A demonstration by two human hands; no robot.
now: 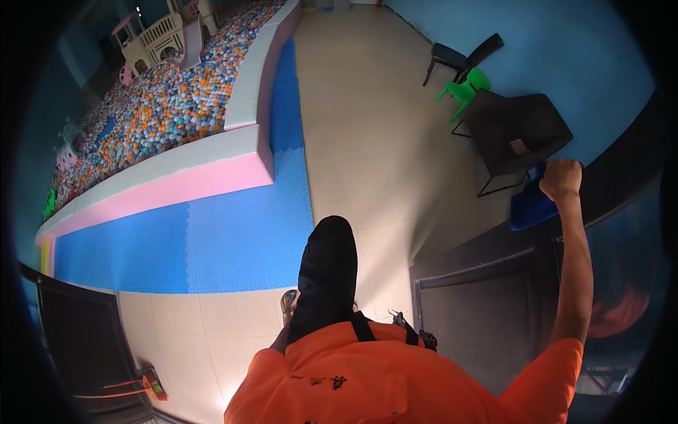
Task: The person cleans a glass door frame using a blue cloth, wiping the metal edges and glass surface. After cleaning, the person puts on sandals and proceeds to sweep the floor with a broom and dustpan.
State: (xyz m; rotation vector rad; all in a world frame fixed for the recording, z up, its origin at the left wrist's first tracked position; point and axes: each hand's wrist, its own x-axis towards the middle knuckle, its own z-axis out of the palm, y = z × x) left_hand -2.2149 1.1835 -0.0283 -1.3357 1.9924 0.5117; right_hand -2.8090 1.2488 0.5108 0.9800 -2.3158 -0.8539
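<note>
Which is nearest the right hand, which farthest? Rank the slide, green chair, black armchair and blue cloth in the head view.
1. Blue cloth: in the right hand.
2. Black armchair: just beyond, right side.
3. Green chair: past the armchair, right side.
4. Slide: upper left, among the colourful balls.

A ball pit [176, 162] and slide [192, 44] mark a playroom.

The wide fisheye view looks steeply down from the wearer's head and out ahead. Nearest is the orange short-sleeved cloth shirt [367, 385], along the lower edge; the bare right hand [563, 179] shows farther out, at right. The ball pit with white-topped pink padded walls [176, 187] lies well beyond, upper left. Detail near the dark rim is perhaps unreliable.
</note>
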